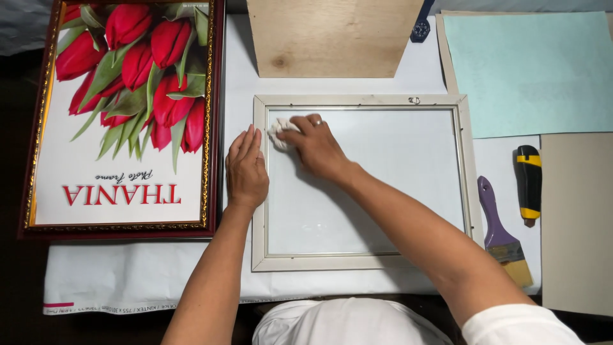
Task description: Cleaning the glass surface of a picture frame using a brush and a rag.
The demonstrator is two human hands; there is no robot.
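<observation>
Left hand (246,171) flat on pale frame (364,262) | right hand (315,146) presses white cloth (279,130)

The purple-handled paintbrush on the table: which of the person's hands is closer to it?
Right. The right hand presses a white cloth on the frame's glass, well left of the paintbrush. The left hand rests on the frame's left edge, farther still.

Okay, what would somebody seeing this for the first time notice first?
Probably the red tulip picture in its dark gilded frame, far left. Next, at centre, the right hand pressing a white cloth on the glass of a pale frame, with the left hand flat on its left edge.
</observation>
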